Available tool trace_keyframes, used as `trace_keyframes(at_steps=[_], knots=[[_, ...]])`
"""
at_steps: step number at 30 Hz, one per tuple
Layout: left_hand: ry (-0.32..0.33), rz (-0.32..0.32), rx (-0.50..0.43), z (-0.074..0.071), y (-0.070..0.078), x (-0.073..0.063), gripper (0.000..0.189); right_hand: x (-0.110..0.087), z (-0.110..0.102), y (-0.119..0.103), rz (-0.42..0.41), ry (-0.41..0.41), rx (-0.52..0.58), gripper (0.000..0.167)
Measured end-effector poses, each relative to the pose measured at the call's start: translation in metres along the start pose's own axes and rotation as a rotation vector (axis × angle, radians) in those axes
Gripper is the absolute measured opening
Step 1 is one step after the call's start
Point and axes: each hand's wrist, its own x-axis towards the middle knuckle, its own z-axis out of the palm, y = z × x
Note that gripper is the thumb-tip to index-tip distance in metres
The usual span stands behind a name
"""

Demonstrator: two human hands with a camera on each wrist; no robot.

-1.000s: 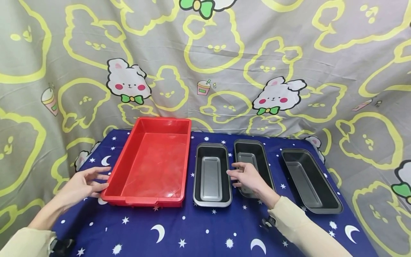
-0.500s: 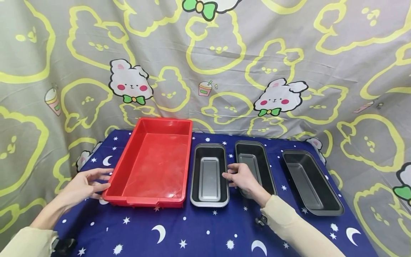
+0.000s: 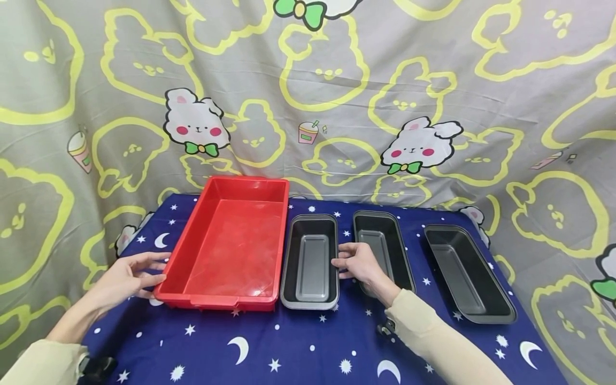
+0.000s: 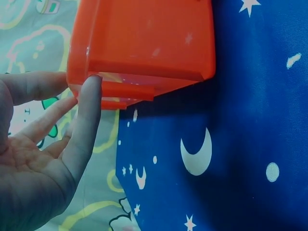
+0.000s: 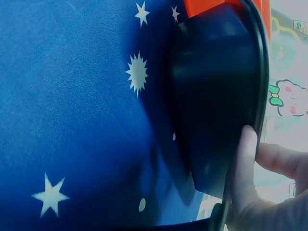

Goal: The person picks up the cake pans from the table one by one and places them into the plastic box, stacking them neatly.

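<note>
The left hand [image 3: 117, 279] is at the near left corner of a deep red plastic tray [image 3: 231, 248], fingers extended toward its rim. In the left wrist view the fingertips touch the outside of the tray below the rim. My right hand [image 3: 362, 266] touches the right side of a dark grey loaf pan [image 3: 315, 267] with nearly straight fingers. The right wrist view shows the thumb [image 5: 247, 144] against the pan's outer wall [image 5: 216, 96], just under its rim. This pan stands close beside the tray's right wall.
A second loaf pan [image 3: 377, 235] lies behind and partly under the view of the right hand. Farther right sits a third loaf pan [image 3: 464, 278], slightly angled. A blue star-and-moon cloth [image 3: 293, 347] covers the table. Behind hangs a patterned grey curtain [image 3: 337, 176].
The right hand has moved left, first reaching the nearest loaf pan, then sliding it left toward the red tray. The left hand and tray have stayed nearly still.
</note>
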Motion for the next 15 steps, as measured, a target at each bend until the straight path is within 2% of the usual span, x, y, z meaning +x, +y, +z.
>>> trace_keyframes(at_steps=[9,15], knots=[[0.026,-0.053,0.051,0.0027,0.0018,-0.0005,0.065,0.0032,0.0034,0.0013,-0.014,0.035,0.037,0.05],[0.017,-0.058,0.048,0.0037,0.0032,-0.0006,0.066,0.0032,0.0021,0.0027,-0.005,0.051,0.051,0.049]])
